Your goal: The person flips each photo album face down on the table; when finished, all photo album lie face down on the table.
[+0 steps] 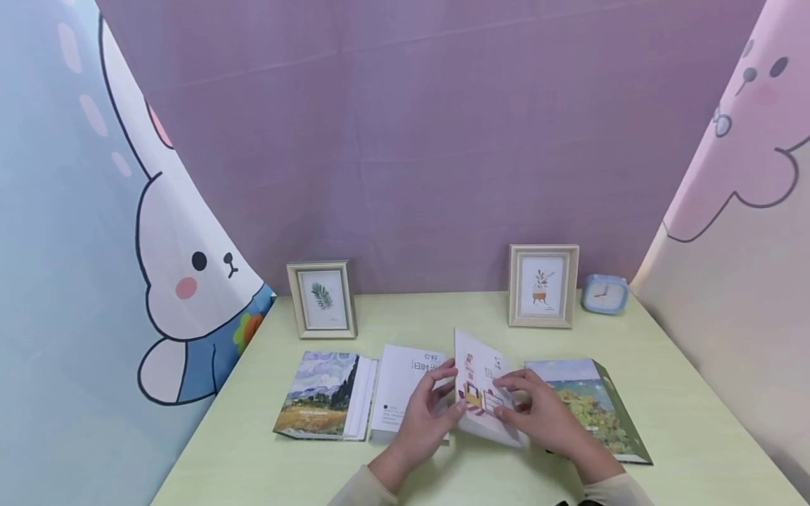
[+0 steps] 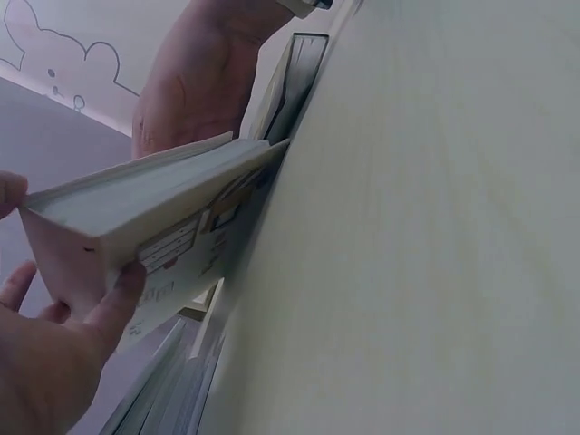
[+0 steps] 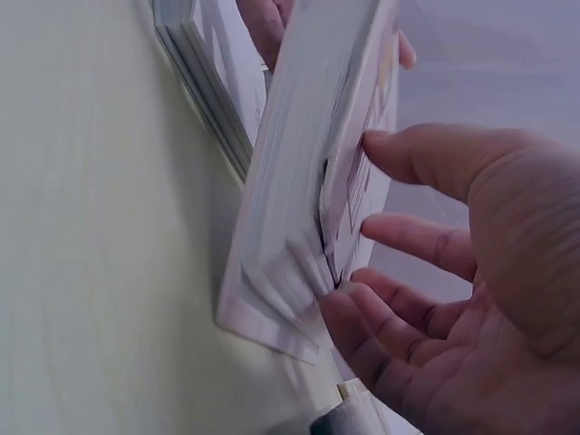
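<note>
Both hands on the white booklet, low centre of the frame!
Left hand grips its spine edge, right hand pinches the cover with curled fingers; booklet tilts up off the desk, between two painted-cover books.

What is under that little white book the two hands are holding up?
Under the tilted white book, held by left hand and right hand, lies the pale green table. The spot beneath its lower edge is hidden.

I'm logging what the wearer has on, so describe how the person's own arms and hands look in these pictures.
Both hands are bare: no gloves, rings or watch show. The left hand and right hand each emerge from a pale cream long sleeve ending at the wrist. No cables, straps or markings show on them.
</note>
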`<state>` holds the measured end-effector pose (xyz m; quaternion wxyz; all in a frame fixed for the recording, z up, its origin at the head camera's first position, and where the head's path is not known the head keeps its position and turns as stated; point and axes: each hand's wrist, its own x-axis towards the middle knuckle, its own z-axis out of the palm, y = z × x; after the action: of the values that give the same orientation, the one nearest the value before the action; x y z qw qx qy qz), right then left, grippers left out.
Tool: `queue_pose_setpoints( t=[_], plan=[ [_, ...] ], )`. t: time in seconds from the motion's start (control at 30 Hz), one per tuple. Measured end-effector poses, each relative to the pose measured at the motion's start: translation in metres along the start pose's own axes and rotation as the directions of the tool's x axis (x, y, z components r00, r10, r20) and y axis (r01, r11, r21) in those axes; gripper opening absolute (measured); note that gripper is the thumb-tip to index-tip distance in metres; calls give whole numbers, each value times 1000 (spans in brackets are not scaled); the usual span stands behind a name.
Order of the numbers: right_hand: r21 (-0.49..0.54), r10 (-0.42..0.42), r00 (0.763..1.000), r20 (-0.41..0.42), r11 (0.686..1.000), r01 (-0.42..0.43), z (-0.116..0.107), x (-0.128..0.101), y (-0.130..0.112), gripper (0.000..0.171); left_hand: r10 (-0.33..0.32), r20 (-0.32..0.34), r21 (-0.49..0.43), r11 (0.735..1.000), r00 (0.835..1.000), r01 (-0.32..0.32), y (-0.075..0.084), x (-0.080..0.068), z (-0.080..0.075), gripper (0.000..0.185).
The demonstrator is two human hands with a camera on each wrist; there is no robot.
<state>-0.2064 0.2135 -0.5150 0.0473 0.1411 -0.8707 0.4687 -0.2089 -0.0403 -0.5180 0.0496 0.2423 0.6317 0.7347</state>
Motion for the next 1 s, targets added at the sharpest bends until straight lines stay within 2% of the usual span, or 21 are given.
queue_pose_setpoints(
  t=[0.23, 0.63, 0.93, 1.0],
  plan=[
    [80, -73, 997, 17, 994, 72, 0, -1, 0, 44, 70, -4, -73, 995, 998, -70, 0, 0, -1, 68],
    [239, -115, 993, 35, 966, 103, -2, -1, -2, 46, 64, 58, -140, 989, 996, -55, -2, 2, -2, 73],
    [318, -174, 983, 52, 936, 149, -3, -2, -7, 43, 107, 111, -177, 980, 988, -86, -1, 1, -1, 76],
    [358, -187, 980, 61, 921, 153, -3, -3, -8, 42, 110, 125, -178, 980, 986, -87, -1, 1, -1, 76]
  ],
)
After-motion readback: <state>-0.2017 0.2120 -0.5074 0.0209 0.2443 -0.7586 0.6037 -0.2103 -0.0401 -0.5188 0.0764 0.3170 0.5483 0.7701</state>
